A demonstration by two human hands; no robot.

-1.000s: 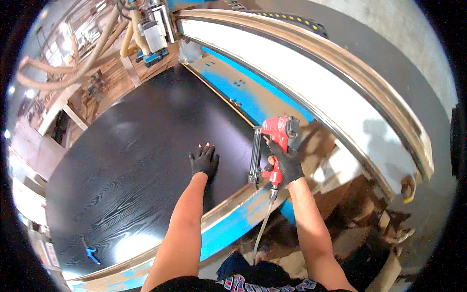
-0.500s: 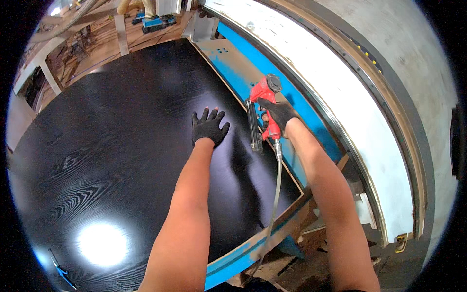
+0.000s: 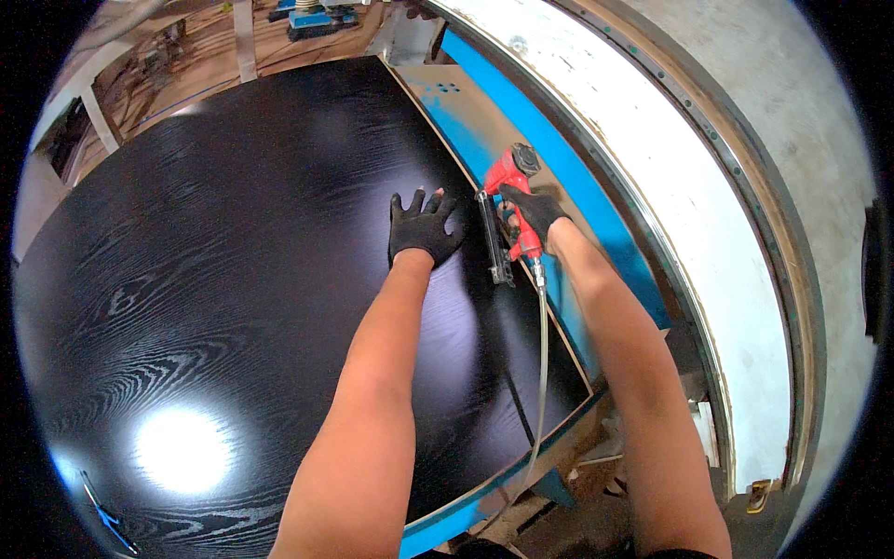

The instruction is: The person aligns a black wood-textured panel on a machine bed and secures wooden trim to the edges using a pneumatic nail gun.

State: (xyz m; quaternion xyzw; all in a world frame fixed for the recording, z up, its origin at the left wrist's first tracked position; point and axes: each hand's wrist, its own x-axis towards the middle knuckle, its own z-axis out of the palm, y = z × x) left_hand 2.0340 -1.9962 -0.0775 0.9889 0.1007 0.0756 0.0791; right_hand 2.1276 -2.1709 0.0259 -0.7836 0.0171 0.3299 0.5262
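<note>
A black wood-grain panel (image 3: 279, 233) spreads across the left and middle of the view. My left hand (image 3: 424, 228), in a black glove with some fingertips bare, lies spread on it near its right edge. My right hand (image 3: 538, 212), gloved too, grips the handle of a red pneumatic nail gun (image 3: 510, 172). The gun's black magazine (image 3: 495, 240) is over the panel's right edge. From the base of the handle a clear air hose (image 3: 544, 354) hangs toward me, past the panel's near edge.
A blue-stained board (image 3: 484, 116) runs along the panel's right side. Farther right stands a long white surface (image 3: 670, 177) with dark edging, beside a grey floor (image 3: 829, 186). A blue-handled tool (image 3: 110, 522) lies at lower left. Brushes with a hose (image 3: 312, 17) sit at the far end.
My left hand has moved right across the panel, closer to the nail gun. The right hand and gun have shifted slightly right in view, and the view itself has moved a little.
</note>
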